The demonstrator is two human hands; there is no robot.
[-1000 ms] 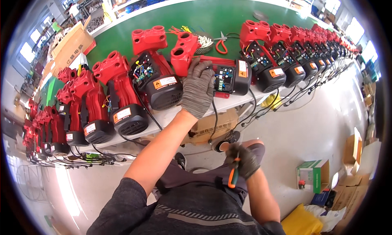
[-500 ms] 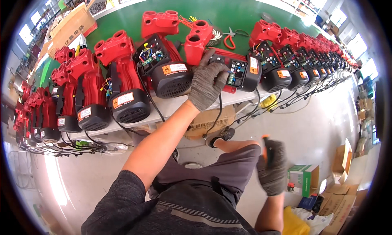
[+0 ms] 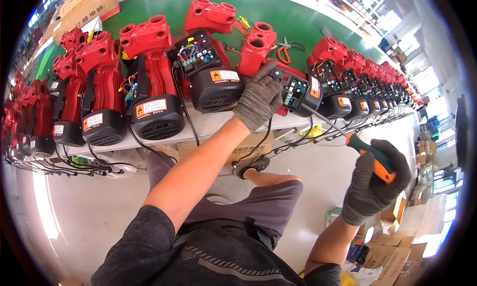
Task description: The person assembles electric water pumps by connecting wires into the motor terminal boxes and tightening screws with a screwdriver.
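Note:
A red electric pump lies on the bench in front of me, its black wiring box uncovered so the terminals and small parts show. My gloved left hand grips this pump, fingers along the red casing and thumb by the wiring box. In my gloved right hand, off the bench edge to the right, is a screwdriver with a green and orange handle. Its long shaft slants up-left, and the tip reaches the near edge of the wiring box; exact contact is too small to tell.
Similar red pumps stand in rows left and right, black cords hanging over the bench edge. Red-handled snips lie on the green bench top. Cardboard boxes sit on the floor at lower right.
My right hand has risen from beside my knee, up and to the right, bringing the screwdriver's tip to the pump's wiring box. My left hand stays on the same pump; the view has shifted slightly.

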